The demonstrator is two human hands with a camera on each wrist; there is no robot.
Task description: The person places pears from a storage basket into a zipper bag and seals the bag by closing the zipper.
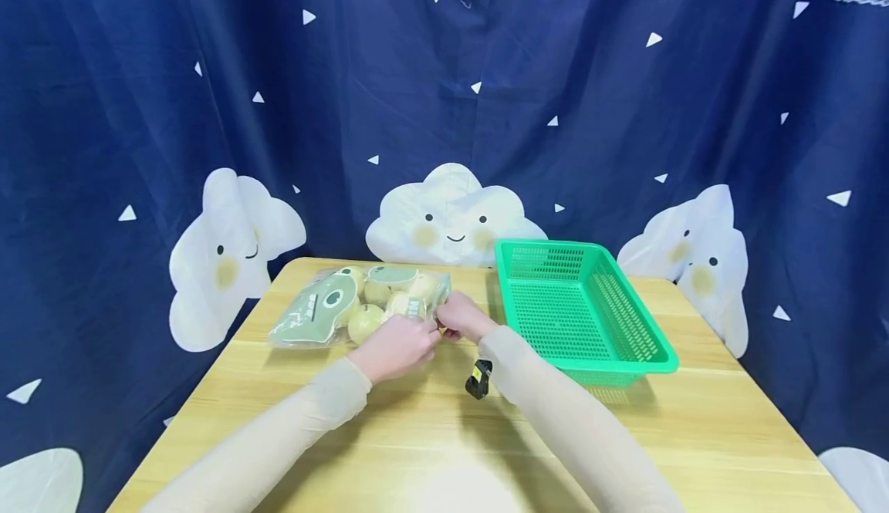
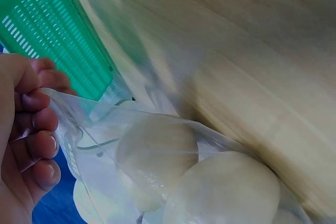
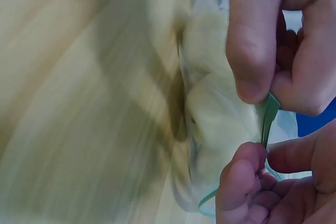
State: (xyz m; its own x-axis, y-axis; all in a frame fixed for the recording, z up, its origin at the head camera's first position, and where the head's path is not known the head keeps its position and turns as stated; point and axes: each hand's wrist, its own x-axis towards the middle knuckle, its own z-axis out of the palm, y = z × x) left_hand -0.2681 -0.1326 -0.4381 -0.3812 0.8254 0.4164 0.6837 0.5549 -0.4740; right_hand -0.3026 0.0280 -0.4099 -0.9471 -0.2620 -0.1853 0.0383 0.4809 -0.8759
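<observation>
A clear plastic bag (image 1: 295,332) with green cartoon prints lies on its side on the table, filled with several round, pale yellow fruits (image 1: 365,322). My left hand (image 1: 403,345) pinches the green strip (image 3: 269,115) along the bag's edge between thumb and finger. Close beside it, my right hand (image 1: 461,315) pinches the same strip between thumb and forefinger. Only a short length of strip shows between the two hands. In the left wrist view, the see-through film (image 2: 89,129) stretches from the fingertips over the fruit.
A green perforated plastic basket (image 1: 663,351) stands on the wooden table (image 1: 389,459) to the right of the bag. Beneath my right wrist shows a small black device (image 1: 478,379). A dark blue curtain (image 1: 417,96) with white clouds hangs behind the table.
</observation>
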